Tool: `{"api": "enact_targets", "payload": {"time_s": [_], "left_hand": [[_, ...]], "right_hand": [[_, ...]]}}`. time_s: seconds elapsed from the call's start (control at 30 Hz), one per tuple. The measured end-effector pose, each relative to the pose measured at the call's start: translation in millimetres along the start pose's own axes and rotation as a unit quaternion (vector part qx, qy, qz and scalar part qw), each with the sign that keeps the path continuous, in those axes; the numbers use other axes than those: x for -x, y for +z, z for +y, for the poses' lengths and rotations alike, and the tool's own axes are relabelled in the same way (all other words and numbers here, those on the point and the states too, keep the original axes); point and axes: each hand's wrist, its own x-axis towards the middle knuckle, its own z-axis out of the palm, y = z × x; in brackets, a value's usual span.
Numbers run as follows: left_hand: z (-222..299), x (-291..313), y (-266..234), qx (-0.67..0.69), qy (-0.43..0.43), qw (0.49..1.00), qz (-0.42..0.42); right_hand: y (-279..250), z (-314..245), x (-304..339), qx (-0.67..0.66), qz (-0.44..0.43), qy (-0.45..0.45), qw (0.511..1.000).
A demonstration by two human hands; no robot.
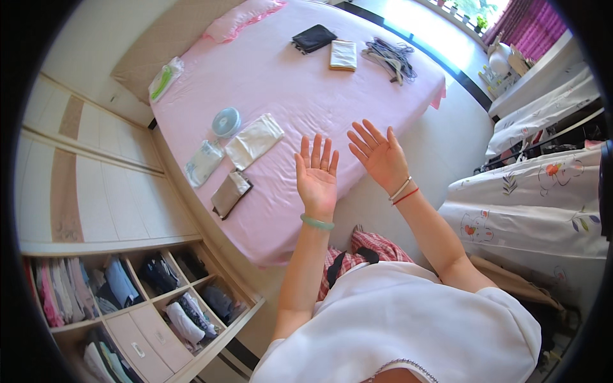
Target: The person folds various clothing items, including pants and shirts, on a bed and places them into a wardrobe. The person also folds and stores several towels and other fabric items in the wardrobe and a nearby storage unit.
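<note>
Palm up, my left hand is held out in front of me over the near edge of the bed, its fingers stretched and nothing in it. A pale green bangle circles that wrist. My right hand is also palm up with spread, bare fingers, beside the bed's right edge. On its wrist are a light bracelet and a red string. Neither hand touches anything. Nearest to my left hand on the pink sheet lies a folded cream cloth.
Left on the bed are a blue fan, a clear packet and a brown pouch. Farther off lie a black folded item, a white folded cloth and several hangers. An open wardrobe stands left; a flowered curtain hangs right.
</note>
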Motion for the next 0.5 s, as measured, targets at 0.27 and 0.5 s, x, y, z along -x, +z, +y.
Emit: {"api": "enact_targets", "payload": {"time_s": [0.27, 0.5], "left_hand": [[-96, -76, 28, -0.045, -0.11, 0.993, 0.013], [-139, -160, 16, -0.044, -0.142, 0.987, 0.052]], "right_hand": [[-57, -86, -27, -0.022, 0.075, -0.048, 0.996], [-96, -116, -99, -0.031, 0.121, -0.03, 0.992]]}}
